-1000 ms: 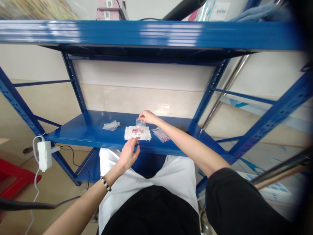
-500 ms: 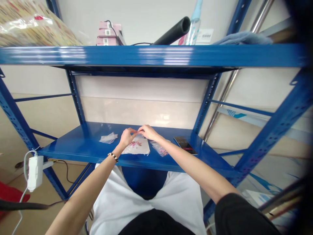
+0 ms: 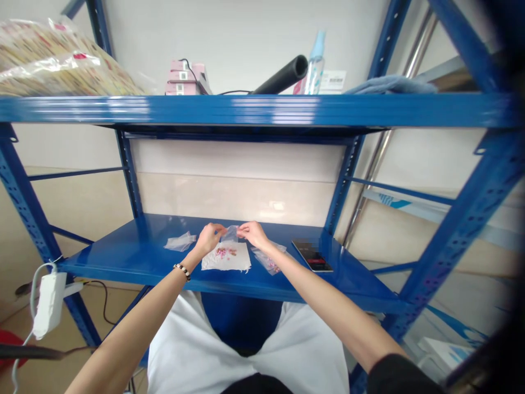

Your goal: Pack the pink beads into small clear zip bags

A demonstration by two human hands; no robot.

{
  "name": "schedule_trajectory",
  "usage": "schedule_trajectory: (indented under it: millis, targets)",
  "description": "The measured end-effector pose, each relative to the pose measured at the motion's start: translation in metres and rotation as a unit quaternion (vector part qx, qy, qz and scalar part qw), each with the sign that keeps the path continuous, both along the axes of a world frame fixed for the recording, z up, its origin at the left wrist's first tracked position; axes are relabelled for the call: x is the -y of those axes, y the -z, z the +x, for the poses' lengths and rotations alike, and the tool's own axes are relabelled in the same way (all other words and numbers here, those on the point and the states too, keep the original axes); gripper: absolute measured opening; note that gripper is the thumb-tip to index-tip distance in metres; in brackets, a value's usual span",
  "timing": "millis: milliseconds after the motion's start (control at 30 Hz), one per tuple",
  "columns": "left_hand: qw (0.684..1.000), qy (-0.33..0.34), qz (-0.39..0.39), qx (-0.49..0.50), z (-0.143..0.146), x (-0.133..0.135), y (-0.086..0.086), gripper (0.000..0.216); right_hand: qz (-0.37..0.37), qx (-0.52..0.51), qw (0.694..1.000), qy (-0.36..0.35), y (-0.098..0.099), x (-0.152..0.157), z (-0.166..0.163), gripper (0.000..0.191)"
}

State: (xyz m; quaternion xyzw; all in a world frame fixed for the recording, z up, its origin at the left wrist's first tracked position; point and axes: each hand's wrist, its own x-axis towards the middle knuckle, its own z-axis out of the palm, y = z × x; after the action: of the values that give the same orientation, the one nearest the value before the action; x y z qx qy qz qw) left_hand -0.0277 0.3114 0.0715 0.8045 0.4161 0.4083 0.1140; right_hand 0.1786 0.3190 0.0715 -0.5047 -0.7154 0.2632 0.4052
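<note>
A small clear plastic bag point(image 3: 231, 234) is stretched between my two hands, just behind a white cloth. My left hand point(image 3: 210, 237) pinches its left edge, and my right hand point(image 3: 251, 232) pinches the right one. Pink and reddish beads point(image 3: 225, 253) lie in a loose pile on the white cloth point(image 3: 235, 262), in front of the bag. To the right, partly under my right forearm, are clear bags with pink beads in them point(image 3: 268, 261). A stack of flat clear bags point(image 3: 180, 241) rests left of my left hand.
A dark phone point(image 3: 312, 256) lies on the right of the blue shelf point(image 3: 135, 251). The upper shelf beam point(image 3: 213, 109) crosses above my hands. On that level stand pink boxes point(image 3: 182, 82), a black tube point(image 3: 283, 75) and a spray bottle point(image 3: 315, 65). A white power strip point(image 3: 49, 306) hangs at left.
My hands were close together with fingertips nearly touching; now they have moved apart, with the clear bag spread between them. The view has tilted up slightly.
</note>
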Motion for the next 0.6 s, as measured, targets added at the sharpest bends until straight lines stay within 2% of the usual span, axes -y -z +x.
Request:
schedule_trajectory:
  millis: [67,367,467,600]
  targets:
    - [1.000,0.013,0.002,0.004,-0.001,0.000,-0.002,0.036,0.000,-0.016,1.000,-0.007,0.001,-0.001,0.004,0.015]
    - [1.000,0.016,0.019,0.004,-0.008,-0.007,-0.002,0.035,0.041,-0.014,0.999,-0.025,0.010,-0.004,0.010,0.023]
    - [0.999,0.018,0.038,0.014,-0.006,-0.010,-0.004,0.032,0.079,0.007,0.996,-0.036,0.008,-0.001,0.010,0.025]
    - [0.999,0.018,0.022,0.041,-0.004,-0.014,-0.011,0.029,0.113,0.031,0.992,-0.051,0.001,0.001,0.012,0.026]
